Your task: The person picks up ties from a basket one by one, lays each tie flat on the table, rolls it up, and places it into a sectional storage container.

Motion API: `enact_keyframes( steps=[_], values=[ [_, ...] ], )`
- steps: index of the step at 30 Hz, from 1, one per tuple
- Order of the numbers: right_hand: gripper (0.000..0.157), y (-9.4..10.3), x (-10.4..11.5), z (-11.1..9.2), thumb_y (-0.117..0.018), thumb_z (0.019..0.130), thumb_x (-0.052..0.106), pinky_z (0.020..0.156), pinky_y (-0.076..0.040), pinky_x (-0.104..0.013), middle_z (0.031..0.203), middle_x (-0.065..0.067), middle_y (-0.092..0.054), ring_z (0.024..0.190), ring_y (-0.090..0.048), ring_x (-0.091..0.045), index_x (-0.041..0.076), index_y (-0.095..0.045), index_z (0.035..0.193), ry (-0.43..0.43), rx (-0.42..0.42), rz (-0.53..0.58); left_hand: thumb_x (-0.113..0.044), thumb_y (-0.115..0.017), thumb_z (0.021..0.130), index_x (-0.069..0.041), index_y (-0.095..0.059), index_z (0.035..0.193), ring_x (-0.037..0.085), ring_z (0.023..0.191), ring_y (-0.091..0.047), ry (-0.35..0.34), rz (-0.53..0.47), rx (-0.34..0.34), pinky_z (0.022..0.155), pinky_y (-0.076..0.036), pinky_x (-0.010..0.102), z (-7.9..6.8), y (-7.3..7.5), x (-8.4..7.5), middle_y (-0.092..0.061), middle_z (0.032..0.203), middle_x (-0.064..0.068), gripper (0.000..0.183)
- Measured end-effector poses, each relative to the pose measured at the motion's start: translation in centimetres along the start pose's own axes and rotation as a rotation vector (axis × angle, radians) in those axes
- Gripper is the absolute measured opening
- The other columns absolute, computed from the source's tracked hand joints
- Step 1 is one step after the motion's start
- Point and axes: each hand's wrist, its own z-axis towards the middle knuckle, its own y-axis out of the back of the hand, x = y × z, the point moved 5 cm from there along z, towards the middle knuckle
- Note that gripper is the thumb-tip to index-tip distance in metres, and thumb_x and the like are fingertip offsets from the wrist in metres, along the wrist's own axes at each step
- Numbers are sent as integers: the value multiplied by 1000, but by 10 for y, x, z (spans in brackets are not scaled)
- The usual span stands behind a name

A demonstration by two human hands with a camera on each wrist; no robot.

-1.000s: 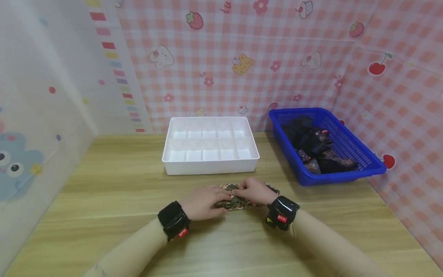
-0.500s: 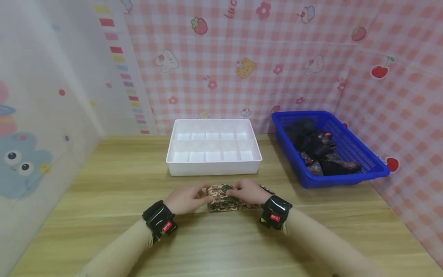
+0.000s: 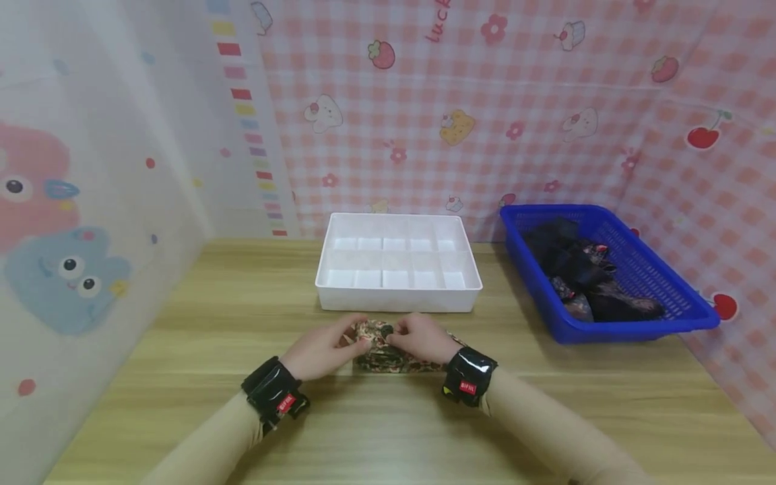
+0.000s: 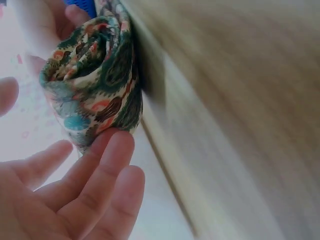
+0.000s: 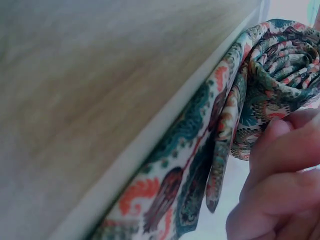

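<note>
A patterned cloth (image 3: 388, 357) in green, cream and orange lies on the wooden table, partly rolled. The right wrist view shows the spiral roll (image 5: 282, 75) and a flat folded length (image 5: 170, 175) trailing from it. My right hand (image 3: 424, 339) pinches the roll with curled fingers. At the roll's left end is my left hand (image 3: 318, 350); its fingers reach along the far side, and the fingertips (image 4: 120, 145) touch the cloth. The left thumb (image 4: 7, 95) stands off the roll in the left wrist view. The right hand covers part of the cloth in the head view.
A white divided box (image 3: 397, 300) with bare compartments stands just behind the cloth. To the right, a blue plastic basket (image 3: 570, 330) holds several dark, crumpled fabric pieces (image 3: 576, 266). Printed cloth walls (image 3: 418, 168) stand behind and at both sides of the table (image 3: 376, 431).
My left hand has drawn back from over the cloth to its left end. The right hand and cloth have shifted left relative to the box. The head view has turned slightly left.
</note>
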Motion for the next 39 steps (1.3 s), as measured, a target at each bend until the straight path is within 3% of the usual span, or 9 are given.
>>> enact_keyframes(
  steps=[6, 13, 19, 22, 27, 30, 36, 39],
  values=[
    [36, 6, -13, -7, -49, 98, 29, 36, -38, -23, 60, -1, -58, 38, -46, -10, 7, -61, 71, -78, 16, 172, -47, -58, 94, -16, -42, 146, 15, 91, -63, -16, -96, -21, 73, -52, 35, 12, 0, -11, -65, 112, 5, 62],
    [67, 17, -26, -21, -39, 96, 61, 34, -38, -26, 64, -11, -62, 36, -47, -13, 2, -63, 72, -134, 88, 275, -41, -56, 97, -15, -41, 146, 19, 99, -64, -116, -125, -30, 83, -52, 38, 24, -5, -35, -65, 120, 4, 58],
    [59, 24, -44, -32, -43, 97, 57, 35, -36, -24, 63, -7, -58, 36, -44, -11, 4, -66, 106, -139, 98, 344, -33, -51, 101, -18, -42, 146, 22, 105, -63, -215, -165, 30, 86, -51, 39, 33, -20, -53, -60, 130, 5, 48],
    [53, 28, -54, -39, -46, 97, 52, 35, -33, -23, 61, -4, -54, 36, -39, -9, 5, -65, 112, -160, 90, 382, -28, -51, 101, -15, -51, 138, 21, 108, -62, -270, -107, 37, 89, -50, 38, 40, -29, -60, -60, 130, 5, 39],
    [46, 35, -69, -47, -52, 95, 49, 35, -32, -22, 59, -4, -55, 36, -39, -8, 5, -66, 94, -204, 84, 393, -20, -52, 100, -10, -67, 116, 16, 105, -62, -388, 95, 37, 92, -48, 34, 53, -45, -69, -67, 115, 2, 24],
    [46, 37, -75, -50, -55, 95, 46, 37, -32, -21, 59, -4, -56, 38, -39, -8, 4, -61, 77, -205, 112, 356, -16, -54, 99, -10, -70, 108, 14, 98, -63, -440, 163, 54, 89, -48, 32, 58, -52, -74, -69, 105, 1, 20],
    [45, 44, -85, -53, -62, 91, 46, 41, -32, -22, 56, 1, -51, 42, -38, -8, 8, -55, 68, -202, 120, 214, -17, -61, 95, -11, -74, 101, 12, 89, -61, -449, 278, 74, 82, -48, 29, 68, -64, -83, -70, 95, -3, 15],
    [42, 45, -85, -52, -65, 90, 44, 42, -30, -23, 56, 3, -49, 43, -38, -9, 10, -55, 68, -182, 101, 193, -15, -66, 90, -13, -74, 98, 10, 82, -61, -421, 272, 80, 76, -48, 26, 76, -68, -83, -70, 91, -4, 11]
  ],
)
